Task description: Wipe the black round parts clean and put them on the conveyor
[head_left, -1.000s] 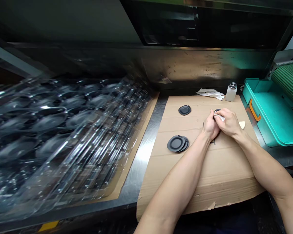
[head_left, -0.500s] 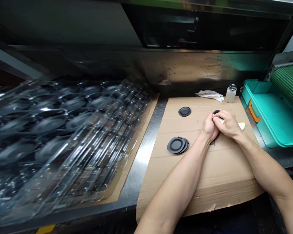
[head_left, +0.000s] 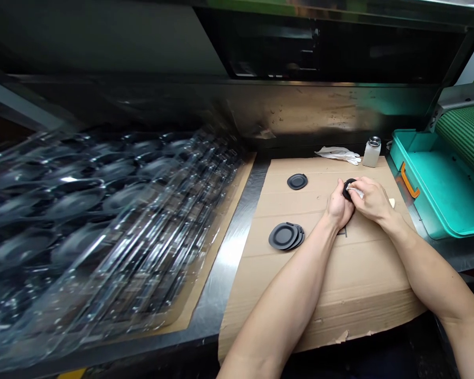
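Observation:
My left hand [head_left: 338, 204] is closed round a dark rounded part [head_left: 348, 188], most of it covered by my fingers. Pinched in my right hand [head_left: 372, 200] is a white cloth [head_left: 356, 192], pressed against the face of that part. To the left lies a small stack of black oval plates [head_left: 283, 236] with shallow dished centres. Farther back, a single black oval plate [head_left: 297, 181] rests on the cardboard sheet [head_left: 324, 284]. A cream-coloured piece [head_left: 392, 202] shows partly behind my right hand.
Stacked clear plastic trays [head_left: 142, 247] holding dark dished parts fill the left side, somewhat blurred. White gloves [head_left: 338, 153] and a white bottle with a metal cap [head_left: 372, 152] stand at the back. At right is a teal bin [head_left: 450, 195] with an orange handle, beside a green mesh belt [head_left: 468, 129].
My right fingers have shifted slightly over the dark part, and more of its face now shows between my hands. The view has moved a little; the plates stay put.

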`<state>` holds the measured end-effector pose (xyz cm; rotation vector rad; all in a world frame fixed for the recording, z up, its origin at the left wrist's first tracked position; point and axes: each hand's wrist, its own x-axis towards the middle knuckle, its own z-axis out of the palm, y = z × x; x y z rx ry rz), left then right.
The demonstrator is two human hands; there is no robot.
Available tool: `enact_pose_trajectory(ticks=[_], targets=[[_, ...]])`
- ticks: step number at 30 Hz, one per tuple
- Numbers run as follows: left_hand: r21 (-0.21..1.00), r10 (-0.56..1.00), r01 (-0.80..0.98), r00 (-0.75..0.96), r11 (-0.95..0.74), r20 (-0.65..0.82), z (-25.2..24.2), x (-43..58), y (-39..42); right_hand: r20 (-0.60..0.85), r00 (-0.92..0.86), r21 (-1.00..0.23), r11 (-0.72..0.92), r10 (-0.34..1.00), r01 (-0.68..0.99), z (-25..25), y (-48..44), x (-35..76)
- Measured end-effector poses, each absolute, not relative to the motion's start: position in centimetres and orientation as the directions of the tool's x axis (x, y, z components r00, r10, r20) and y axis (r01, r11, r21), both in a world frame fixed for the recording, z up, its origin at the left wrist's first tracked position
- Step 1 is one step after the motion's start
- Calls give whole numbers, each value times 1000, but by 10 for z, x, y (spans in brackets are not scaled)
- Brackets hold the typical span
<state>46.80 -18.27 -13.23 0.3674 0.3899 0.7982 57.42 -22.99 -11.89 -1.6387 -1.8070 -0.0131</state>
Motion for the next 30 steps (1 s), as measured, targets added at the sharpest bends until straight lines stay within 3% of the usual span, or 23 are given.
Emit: enact_pose_trajectory(ticks=[2, 6, 10, 14, 19, 24, 27, 30], targets=[[471, 750, -611, 632, 636, -193, -132, 468, -183, 495, 56, -414, 178, 867, 893, -119, -229, 575], [490, 755, -601, 621, 632, -212, -131, 467, -182, 401, -80, -430, 265, 913, 863, -114, -232, 580], [513, 760, -592, 613, 622, -215, -132, 466, -180, 257, -67, -373, 163, 964, 913, -105, -239, 588], [529, 772, -598, 604, 602, -197, -134, 468, -180, 319, 54, -250, 28, 946, 968, -103, -238, 589], [530, 781, -616, 605, 583, -157, -134, 471, -184, 389, -47, -205, 136, 920, 969, -109, -230, 581], [509, 803, -643, 566, 572, -186, -132, 472, -183, 368, 84, -148, -31, 926, 988, -106, -233, 574], [516, 818, -653, 540, 555, -196, -133, 472, -182, 305, 147, -171, -98, 941, 980, -103, -238, 572], [532, 827, -652, 530, 540, -191, -135, 472, -182, 249, 98, -280, -26, 964, 960, -104, -240, 573]])
